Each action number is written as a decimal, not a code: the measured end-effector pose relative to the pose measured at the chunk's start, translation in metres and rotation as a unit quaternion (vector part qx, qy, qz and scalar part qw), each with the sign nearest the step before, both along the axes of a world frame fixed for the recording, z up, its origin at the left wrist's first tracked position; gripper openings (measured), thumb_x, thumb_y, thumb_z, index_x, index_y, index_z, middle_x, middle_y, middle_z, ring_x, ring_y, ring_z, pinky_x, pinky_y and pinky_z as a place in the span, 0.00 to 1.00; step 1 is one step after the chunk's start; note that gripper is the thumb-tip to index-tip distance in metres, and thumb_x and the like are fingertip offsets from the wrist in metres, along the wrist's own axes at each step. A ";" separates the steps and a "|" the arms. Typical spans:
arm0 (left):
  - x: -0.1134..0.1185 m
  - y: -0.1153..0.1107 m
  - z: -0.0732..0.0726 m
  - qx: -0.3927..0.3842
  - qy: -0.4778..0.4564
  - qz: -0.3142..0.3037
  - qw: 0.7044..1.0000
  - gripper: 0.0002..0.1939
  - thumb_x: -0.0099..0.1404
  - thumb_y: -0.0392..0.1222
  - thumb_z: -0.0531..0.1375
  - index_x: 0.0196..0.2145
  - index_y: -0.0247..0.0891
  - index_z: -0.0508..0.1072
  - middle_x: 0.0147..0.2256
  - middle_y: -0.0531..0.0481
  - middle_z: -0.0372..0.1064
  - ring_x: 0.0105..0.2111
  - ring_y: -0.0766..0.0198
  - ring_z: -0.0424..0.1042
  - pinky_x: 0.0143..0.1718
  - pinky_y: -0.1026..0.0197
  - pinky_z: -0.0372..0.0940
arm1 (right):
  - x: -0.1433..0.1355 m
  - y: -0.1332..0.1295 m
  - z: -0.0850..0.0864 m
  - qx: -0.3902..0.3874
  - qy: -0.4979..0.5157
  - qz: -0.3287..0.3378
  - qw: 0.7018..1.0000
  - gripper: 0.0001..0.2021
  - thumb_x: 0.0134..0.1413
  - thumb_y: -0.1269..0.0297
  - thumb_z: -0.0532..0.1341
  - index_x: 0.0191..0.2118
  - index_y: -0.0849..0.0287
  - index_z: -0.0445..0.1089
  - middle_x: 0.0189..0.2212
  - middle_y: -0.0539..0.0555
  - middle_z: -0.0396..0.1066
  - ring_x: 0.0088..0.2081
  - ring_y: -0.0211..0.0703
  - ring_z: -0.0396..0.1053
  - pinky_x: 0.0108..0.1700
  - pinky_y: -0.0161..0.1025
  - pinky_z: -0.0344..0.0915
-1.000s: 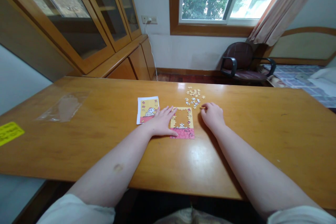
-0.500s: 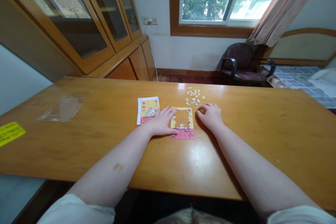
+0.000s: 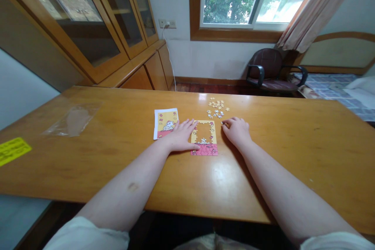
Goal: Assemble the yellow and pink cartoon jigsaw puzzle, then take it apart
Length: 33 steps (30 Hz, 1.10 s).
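A partly filled jigsaw puzzle (image 3: pixel 204 149) lies on the table, its yellow border and pink lower rows joined around a gap. My left hand (image 3: pixel 184 136) rests spread out with its fingertips and thumb on the puzzle's left side. Just right of the puzzle, my right hand (image 3: pixel 236 129) pinches a small puzzle piece (image 3: pixel 222 123) between thumb and fingers. Behind the puzzle lie several loose puzzle pieces (image 3: pixel 216 104), some yellow and some whitish. Left of the puzzle, partly covered by my left hand, is a printed reference picture (image 3: pixel 164 119) of a white cartoon animal.
A clear plastic bag (image 3: pixel 74 120) and a yellow label (image 3: pixel 13 150) lie on the left of the wooden table (image 3: pixel 293 133). Beyond its far edge stand a glass-fronted cabinet (image 3: pixel 123 52) and a brown armchair (image 3: pixel 268 68).
My right hand has shifted slightly to the right, and a piece now shows at its fingertips. The left hand stays on the puzzle.
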<state>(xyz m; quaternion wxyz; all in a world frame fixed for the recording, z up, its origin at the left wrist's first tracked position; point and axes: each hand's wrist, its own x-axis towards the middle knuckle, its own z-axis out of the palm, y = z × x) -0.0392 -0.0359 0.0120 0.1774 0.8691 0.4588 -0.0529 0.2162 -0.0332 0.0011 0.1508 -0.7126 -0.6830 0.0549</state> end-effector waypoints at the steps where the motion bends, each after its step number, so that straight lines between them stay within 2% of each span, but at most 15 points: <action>1: 0.000 0.000 0.000 0.000 -0.001 0.000 1.000 0.56 0.54 0.72 0.52 0.68 0.40 0.33 0.68 0.44 0.29 0.67 0.47 0.31 0.65 0.41 0.31 | 0.000 0.000 0.001 -0.007 -0.009 -0.002 1.000 0.13 0.57 0.58 0.58 0.42 0.52 0.77 0.43 0.59 0.73 0.45 0.54 0.63 0.43 0.46 0.55; 4: 0.000 0.001 -0.001 -0.002 -0.001 0.000 1.000 0.56 0.54 0.72 0.52 0.68 0.39 0.33 0.68 0.44 0.29 0.67 0.47 0.31 0.65 0.41 0.30 | 0.001 0.000 0.006 -0.032 -0.025 -0.002 0.999 0.13 0.57 0.56 0.58 0.40 0.51 0.78 0.43 0.57 0.73 0.46 0.51 0.64 0.44 0.44 0.55; 11: -0.001 0.002 -0.004 0.005 -0.005 -0.001 1.000 0.56 0.54 0.72 0.52 0.68 0.40 0.33 0.68 0.44 0.29 0.67 0.47 0.32 0.65 0.41 0.31 | 0.000 -0.004 0.014 -0.071 -0.030 0.026 0.997 0.09 0.55 0.61 0.60 0.36 0.55 0.78 0.41 0.55 0.74 0.44 0.46 0.69 0.44 0.40 0.59; 16: -0.001 0.001 -0.003 0.003 -0.003 -0.001 1.000 0.56 0.54 0.72 0.52 0.68 0.39 0.33 0.68 0.44 0.28 0.67 0.46 0.31 0.65 0.41 0.30 | -0.004 -0.009 0.016 -0.078 0.024 0.036 0.996 0.06 0.52 0.64 0.62 0.34 0.57 0.75 0.36 0.54 0.76 0.39 0.44 0.71 0.42 0.37 0.61; 20: 0.001 0.000 -0.001 0.000 0.003 0.000 1.000 0.55 0.55 0.71 0.52 0.68 0.39 0.33 0.68 0.44 0.29 0.67 0.46 0.31 0.65 0.41 0.31 | -0.011 -0.017 0.018 -0.078 0.151 0.134 0.976 0.05 0.51 0.64 0.62 0.33 0.56 0.75 0.32 0.50 0.76 0.35 0.39 0.70 0.39 0.34 0.62; 23: 0.001 0.000 -0.001 0.000 0.003 0.001 1.000 0.55 0.55 0.71 0.52 0.68 0.39 0.33 0.68 0.44 0.29 0.67 0.46 0.31 0.65 0.41 0.31 | -0.019 -0.025 0.017 -0.139 0.228 0.209 0.941 0.06 0.49 0.64 0.64 0.34 0.57 0.76 0.31 0.50 0.77 0.32 0.37 0.71 0.37 0.33 0.63; 26: 0.001 0.000 -0.002 0.003 0.000 0.000 1.000 0.55 0.54 0.72 0.52 0.68 0.39 0.33 0.68 0.44 0.29 0.67 0.47 0.31 0.65 0.41 0.30 | -0.024 -0.029 0.014 -0.188 0.240 0.232 0.924 0.06 0.49 0.65 0.64 0.33 0.57 0.77 0.29 0.50 0.76 0.30 0.37 0.71 0.36 0.33 0.65; 28: 0.001 0.000 -0.003 0.004 -0.001 0.000 1.000 0.55 0.54 0.72 0.52 0.68 0.39 0.34 0.68 0.44 0.29 0.67 0.47 0.31 0.65 0.41 0.30 | -0.026 -0.030 0.012 -0.169 0.221 0.245 0.929 0.04 0.49 0.65 0.65 0.31 0.58 0.77 0.30 0.50 0.76 0.31 0.37 0.71 0.37 0.33 0.65; 30: 0.001 0.000 -0.002 0.003 -0.001 0.001 1.000 0.55 0.54 0.72 0.52 0.68 0.40 0.33 0.68 0.43 0.29 0.67 0.47 0.31 0.64 0.41 0.31 | -0.027 -0.029 0.012 -0.118 0.185 0.267 0.938 0.03 0.49 0.66 0.65 0.30 0.58 0.77 0.32 0.51 0.75 0.33 0.37 0.71 0.40 0.33 0.64; 33: 0.001 -0.001 -0.001 0.001 0.004 0.002 1.000 0.55 0.55 0.71 0.52 0.68 0.40 0.33 0.68 0.43 0.29 0.67 0.47 0.31 0.64 0.41 0.32 | -0.027 -0.031 0.019 -0.073 0.114 0.286 0.949 0.06 0.50 0.64 0.65 0.34 0.58 0.77 0.33 0.53 0.74 0.34 0.37 0.70 0.40 0.33 0.63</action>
